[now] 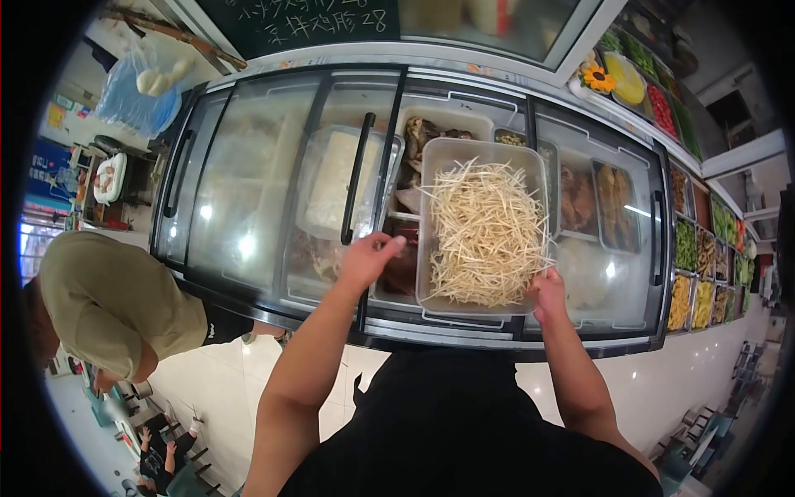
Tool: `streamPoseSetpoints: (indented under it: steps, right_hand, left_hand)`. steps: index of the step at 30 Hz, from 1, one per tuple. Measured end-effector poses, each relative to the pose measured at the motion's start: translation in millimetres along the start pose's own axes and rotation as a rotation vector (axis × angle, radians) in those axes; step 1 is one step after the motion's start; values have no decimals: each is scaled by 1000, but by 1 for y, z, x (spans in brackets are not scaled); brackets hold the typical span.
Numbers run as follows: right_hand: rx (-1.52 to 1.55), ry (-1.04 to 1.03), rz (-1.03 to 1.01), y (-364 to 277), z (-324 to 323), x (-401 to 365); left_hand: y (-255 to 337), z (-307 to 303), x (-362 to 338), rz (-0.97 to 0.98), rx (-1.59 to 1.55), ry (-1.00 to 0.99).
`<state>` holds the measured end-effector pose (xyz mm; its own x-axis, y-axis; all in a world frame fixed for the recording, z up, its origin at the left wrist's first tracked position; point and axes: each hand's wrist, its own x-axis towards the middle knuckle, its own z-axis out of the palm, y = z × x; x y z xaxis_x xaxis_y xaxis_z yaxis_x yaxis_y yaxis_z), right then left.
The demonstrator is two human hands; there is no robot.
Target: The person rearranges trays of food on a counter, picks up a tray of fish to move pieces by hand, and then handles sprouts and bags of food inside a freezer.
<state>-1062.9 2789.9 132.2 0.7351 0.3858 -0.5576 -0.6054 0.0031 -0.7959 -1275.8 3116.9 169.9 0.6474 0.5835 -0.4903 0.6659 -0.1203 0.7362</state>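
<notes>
A clear plastic tub (pixel 426 290) piled with pale bean sprouts (pixel 484 232) sits over the opening of the chest freezer, in front of me. My right hand (pixel 547 296) is closed on the tub's near right corner. My left hand (pixel 371 258) is at the edge of the sliding glass lid (pixel 277 190), just below its black handle (pixel 359 178). Its fingers are curled at the lid's frame and the thumb points right; the fingertips are partly hidden. Beside the tub, dark meat pieces (pixel 409 178) show in the opening.
Under the fogged glass lie a white block in a tray (pixel 335 178) and brown meats (pixel 614 203). Trays of cut vegetables (pixel 704 240) line the right side. A person in an olive shirt (pixel 116 298) stands at my left. A menu board (pixel 310 29) stands behind the freezer.
</notes>
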Motion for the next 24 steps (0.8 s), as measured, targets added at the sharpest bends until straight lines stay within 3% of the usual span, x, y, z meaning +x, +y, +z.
streamPoseSetpoints:
  steps: [1,3,4,7,9,10,12,13,15,19,21,24]
  right_hand:
    - [3,3,-3,-4,3,-6]
    - [12,-59,8,-14,9,-19]
    - [15,-52,3,-19,6,-24]
    - [-116,-91,27,-42,3,-40]
    - [-691,-33,-430,-70,12,-61]
    - [-690,-24,-433,-84,17,-69]
    - [-1257,-1,-852,-108,21,-78]
    - [-1257,13,-851,-112,19,-74]
    - [-1545,-153,-835,-123,13,-63]
    - [-1529,-262,-882,-151,13,-56]
    - [-1459,-410,-580,-172,11,-58]
    - [-1496,-260,-620,-192,-12,-55]
  left_hand:
    - [2,13,-2,59,-310,-162]
    - [16,32,-17,-160,-694,-465]
    - [18,48,-22,-70,-719,-386]
    - [9,66,-21,-9,-925,-469]
    - [13,75,-24,-16,-898,-472]
    - [19,80,-28,-5,-854,-455]
    - [26,95,-31,11,-794,-443]
    - [30,102,-31,15,-788,-454]
    - [39,115,-32,-9,-802,-548]
    - [62,141,-40,53,-725,-536]
    - [70,156,-42,63,-714,-558]
    - [89,175,-50,38,-788,-601]
